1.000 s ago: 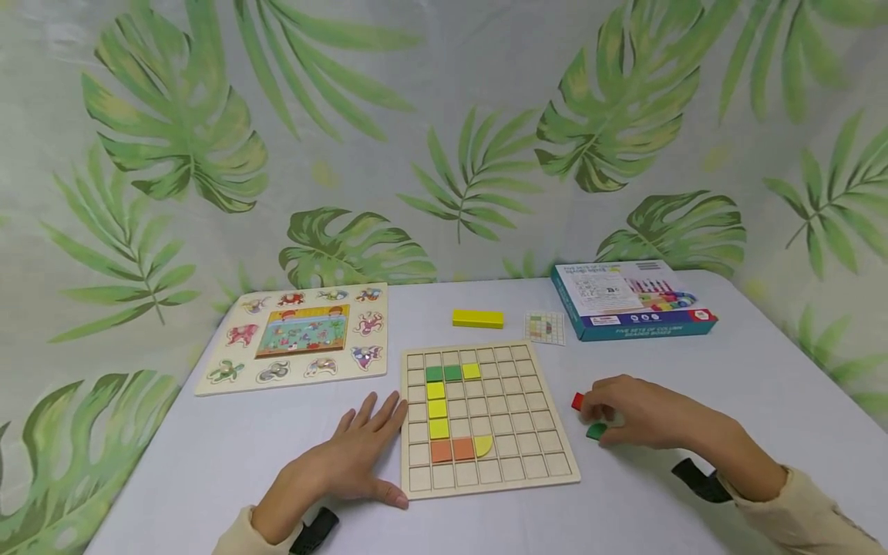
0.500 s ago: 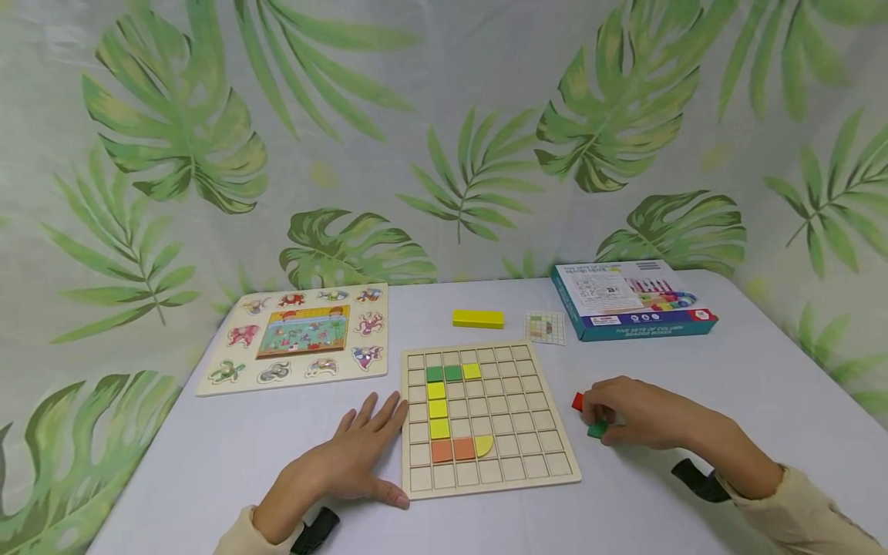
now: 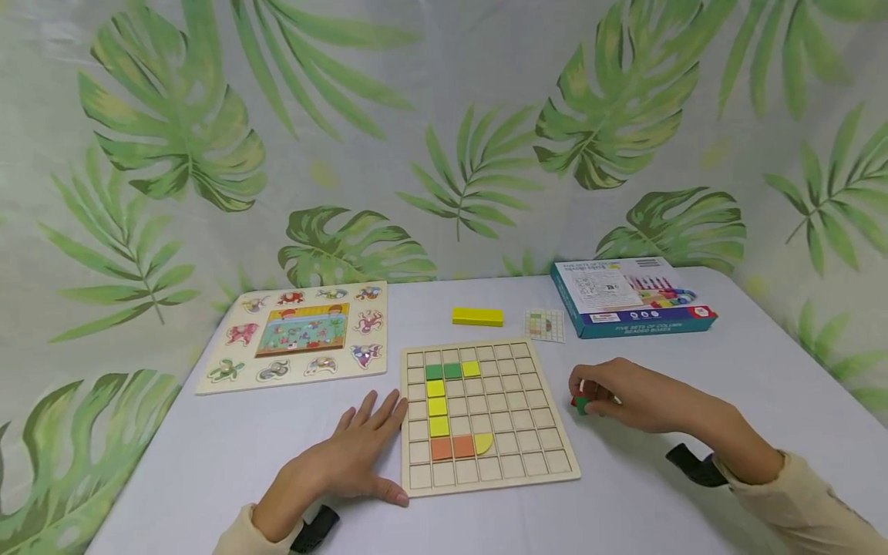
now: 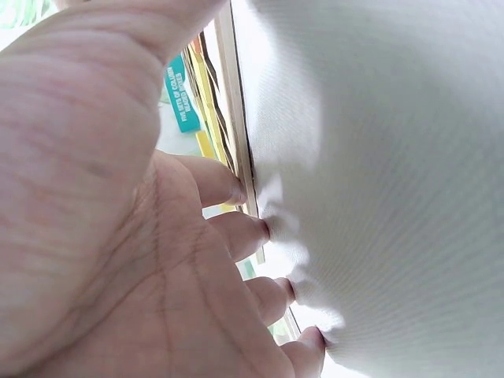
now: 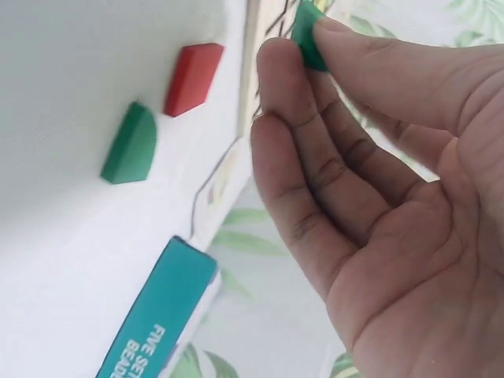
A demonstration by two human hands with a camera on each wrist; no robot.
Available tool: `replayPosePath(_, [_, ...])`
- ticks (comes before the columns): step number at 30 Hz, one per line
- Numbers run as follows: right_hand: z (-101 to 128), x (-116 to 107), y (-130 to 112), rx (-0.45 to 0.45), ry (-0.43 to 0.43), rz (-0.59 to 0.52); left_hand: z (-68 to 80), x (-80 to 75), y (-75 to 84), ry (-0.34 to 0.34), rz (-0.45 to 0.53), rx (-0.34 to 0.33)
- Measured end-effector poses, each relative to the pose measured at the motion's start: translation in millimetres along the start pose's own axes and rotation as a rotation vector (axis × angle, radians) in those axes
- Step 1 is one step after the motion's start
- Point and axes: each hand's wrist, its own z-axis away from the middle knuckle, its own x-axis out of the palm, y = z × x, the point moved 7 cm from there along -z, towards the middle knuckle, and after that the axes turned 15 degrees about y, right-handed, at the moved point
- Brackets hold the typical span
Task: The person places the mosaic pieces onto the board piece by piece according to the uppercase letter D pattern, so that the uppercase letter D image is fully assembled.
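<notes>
A wooden grid board (image 3: 527,432) lies in the middle of the table, with green, yellow and orange tiles in its left columns. My left hand (image 3: 368,451) rests flat on the table, fingers straight against the board's left edge (image 4: 236,118). Right of the board, my right hand (image 3: 583,395) is raised a little and pinches a small green piece (image 5: 305,38) between thumb and fingertips. Below it on the table lie a red piece (image 5: 193,79) and another green piece (image 5: 132,144). In the head view the hand hides most of them.
A yellow block (image 3: 477,317) and a small pattern card (image 3: 544,326) lie behind the board. A teal game box (image 3: 631,307) sits at the back right and an animal peg puzzle (image 3: 298,335) at the back left. A leaf-print cloth hangs behind the table.
My right hand has picked a green piece up off the table and lifted it up and slightly toward the board. The left hand has stayed where it was.
</notes>
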Motion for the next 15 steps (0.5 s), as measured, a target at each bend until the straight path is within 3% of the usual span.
replayPosePath(15, [-29,7,-17,-0.009,0.001,-0.052,-1.0,0.6,-1.1,0.002,0.009,0.010])
